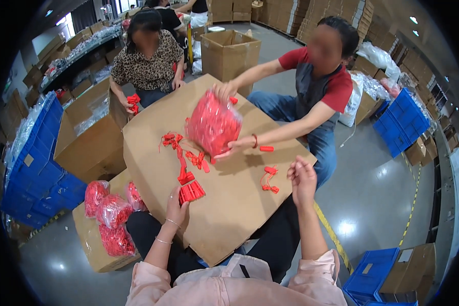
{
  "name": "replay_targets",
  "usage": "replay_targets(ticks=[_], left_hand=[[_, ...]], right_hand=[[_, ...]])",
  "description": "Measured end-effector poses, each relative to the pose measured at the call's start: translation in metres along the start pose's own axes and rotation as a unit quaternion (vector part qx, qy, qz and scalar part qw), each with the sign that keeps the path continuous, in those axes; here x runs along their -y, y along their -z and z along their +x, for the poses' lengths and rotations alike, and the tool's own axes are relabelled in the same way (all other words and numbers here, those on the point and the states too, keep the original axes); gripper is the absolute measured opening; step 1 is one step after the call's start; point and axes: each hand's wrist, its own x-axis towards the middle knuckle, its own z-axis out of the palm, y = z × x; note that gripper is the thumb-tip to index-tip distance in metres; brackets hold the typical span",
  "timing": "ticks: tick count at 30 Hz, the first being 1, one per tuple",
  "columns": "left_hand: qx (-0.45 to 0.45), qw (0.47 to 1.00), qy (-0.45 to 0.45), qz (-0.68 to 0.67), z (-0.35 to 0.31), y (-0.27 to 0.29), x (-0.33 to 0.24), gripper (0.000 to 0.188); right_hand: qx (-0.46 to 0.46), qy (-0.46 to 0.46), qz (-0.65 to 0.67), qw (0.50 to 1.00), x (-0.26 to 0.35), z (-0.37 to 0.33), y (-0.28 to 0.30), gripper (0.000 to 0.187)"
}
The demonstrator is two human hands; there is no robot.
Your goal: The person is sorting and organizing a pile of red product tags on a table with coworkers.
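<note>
My left hand is closed on the near end of a row of red plastic strips, which lies at the near left of the cardboard-topped table. Above the table's right edge, my right hand is raised with its fingers curled in, and no object shows in it. Red corded pieces lie just left of that hand. Beyond my left hand, more red pieces and cords form a loose trail. Across the table, a co-worker grips a large clear bag of red pieces in both hands; it is slightly blurred.
Another person at the far left holds red pieces. Filled bags sit on a carton at my left, near an open cardboard box and blue crates. More blue crates stand at the right.
</note>
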Motion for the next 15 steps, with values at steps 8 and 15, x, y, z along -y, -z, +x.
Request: replay_targets(ticks=[8,15], left_hand=[[-0.022,1.0,-0.016,-0.015,-0.003,0.008,-0.006,0.052],[-0.067,0.997,-0.015,-0.025,0.001,0.009,0.004,0.038]], right_hand=[[0.087,0.172,-0.65,0.735,-0.096,-0.049,0.047,0.032],[0.137,0.245,-0.741,0.61,-0.108,-0.027,0.006,0.023]])
